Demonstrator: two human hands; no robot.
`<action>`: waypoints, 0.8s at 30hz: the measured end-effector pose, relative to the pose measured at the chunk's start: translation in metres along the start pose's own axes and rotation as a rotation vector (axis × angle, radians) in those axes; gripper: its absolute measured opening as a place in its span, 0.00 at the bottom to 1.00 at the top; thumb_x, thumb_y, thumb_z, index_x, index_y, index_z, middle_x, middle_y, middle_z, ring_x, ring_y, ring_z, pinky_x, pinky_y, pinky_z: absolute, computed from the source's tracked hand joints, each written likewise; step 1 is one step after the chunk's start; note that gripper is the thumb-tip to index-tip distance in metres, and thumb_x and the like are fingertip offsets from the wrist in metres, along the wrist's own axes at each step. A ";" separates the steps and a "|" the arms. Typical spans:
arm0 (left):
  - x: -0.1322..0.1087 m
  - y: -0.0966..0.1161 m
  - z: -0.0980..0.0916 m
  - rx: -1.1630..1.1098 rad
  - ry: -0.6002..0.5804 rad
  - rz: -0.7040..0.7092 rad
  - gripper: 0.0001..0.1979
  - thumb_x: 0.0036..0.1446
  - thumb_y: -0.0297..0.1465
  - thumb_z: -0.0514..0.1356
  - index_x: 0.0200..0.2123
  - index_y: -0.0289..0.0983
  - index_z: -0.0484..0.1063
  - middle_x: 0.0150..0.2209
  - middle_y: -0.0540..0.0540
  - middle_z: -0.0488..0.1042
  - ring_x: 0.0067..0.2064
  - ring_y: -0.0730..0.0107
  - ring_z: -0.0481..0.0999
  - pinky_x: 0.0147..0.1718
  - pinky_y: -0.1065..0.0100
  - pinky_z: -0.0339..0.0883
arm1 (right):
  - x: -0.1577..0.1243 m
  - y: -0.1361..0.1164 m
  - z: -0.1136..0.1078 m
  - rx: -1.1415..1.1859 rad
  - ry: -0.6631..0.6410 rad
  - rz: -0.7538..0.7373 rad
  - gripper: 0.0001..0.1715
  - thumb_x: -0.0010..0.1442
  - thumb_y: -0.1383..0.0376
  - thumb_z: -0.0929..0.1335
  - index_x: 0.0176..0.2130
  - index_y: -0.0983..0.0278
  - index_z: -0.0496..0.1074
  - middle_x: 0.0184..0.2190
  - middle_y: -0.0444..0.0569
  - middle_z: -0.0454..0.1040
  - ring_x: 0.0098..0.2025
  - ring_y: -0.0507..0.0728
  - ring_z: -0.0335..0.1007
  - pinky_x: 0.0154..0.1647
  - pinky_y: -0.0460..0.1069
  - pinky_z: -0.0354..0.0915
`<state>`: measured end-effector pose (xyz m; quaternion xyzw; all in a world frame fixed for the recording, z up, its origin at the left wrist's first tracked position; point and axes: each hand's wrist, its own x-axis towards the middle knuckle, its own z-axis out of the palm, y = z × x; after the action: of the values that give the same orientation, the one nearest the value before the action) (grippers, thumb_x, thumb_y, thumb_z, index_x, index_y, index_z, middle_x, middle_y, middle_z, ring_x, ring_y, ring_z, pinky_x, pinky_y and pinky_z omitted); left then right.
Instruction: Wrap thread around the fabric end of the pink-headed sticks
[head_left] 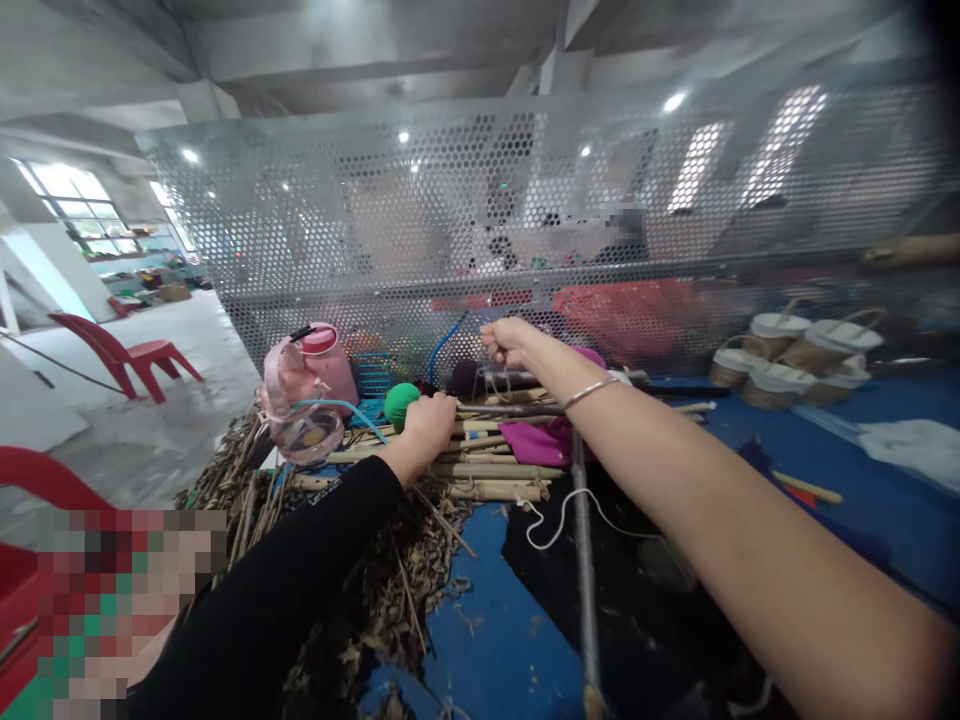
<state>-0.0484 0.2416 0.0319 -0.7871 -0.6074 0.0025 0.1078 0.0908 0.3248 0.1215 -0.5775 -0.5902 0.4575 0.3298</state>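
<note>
- Head view: a perforated metal screen [525,200] walled off the desk's far edge; a pink bottle [319,368], a green ball [400,402] and lidded baskets [780,362] stood before it.
- The blue desk [862,480] carried bamboo sticks [491,472], dry leaves [375,590], a magenta cloth [534,440] and white string [559,520]; a red chair [124,352] stood on grey floor.
- The left hand [431,420] lay clenched on the bamboo sticks, beside the ball; the right hand [506,342] hovered beyond, fingertips pinched together; what they pinched could not be told.

No text, label, brand or number can be read. The bottle [330,365], the basket lids [780,325] at the bench's right edge and the sticks [495,470] show none.
</note>
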 end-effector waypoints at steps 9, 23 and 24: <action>0.008 -0.013 -0.029 -0.044 0.021 0.087 0.28 0.49 0.30 0.61 0.54 0.40 0.58 0.48 0.40 0.66 0.46 0.58 0.71 0.43 0.63 0.66 | -0.024 -0.065 -0.009 0.475 0.127 -0.233 0.07 0.58 0.73 0.57 0.31 0.62 0.55 0.13 0.34 0.49 0.11 0.44 0.43 0.14 0.39 0.41; 0.015 -0.059 -0.036 -0.549 0.146 -0.046 0.23 0.51 0.47 0.56 0.40 0.34 0.71 0.35 0.44 0.75 0.37 0.67 0.73 0.39 0.69 0.64 | -0.032 -0.012 -0.009 -0.567 0.140 -0.108 0.17 0.44 0.66 0.73 0.35 0.68 0.69 0.31 0.54 0.71 0.35 0.59 0.68 0.34 0.51 0.63; 0.013 -0.061 -0.046 -0.625 0.158 -0.065 0.23 0.49 0.49 0.57 0.38 0.34 0.72 0.33 0.44 0.75 0.36 0.67 0.73 0.38 0.69 0.64 | -0.041 -0.012 -0.009 -0.734 0.176 -0.153 0.21 0.42 0.65 0.74 0.37 0.69 0.70 0.37 0.58 0.71 0.41 0.64 0.67 0.40 0.54 0.62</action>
<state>-0.0972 0.2612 0.0887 -0.7599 -0.5934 -0.2489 -0.0923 0.0995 0.2874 0.1420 -0.6484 -0.7256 0.1385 0.1840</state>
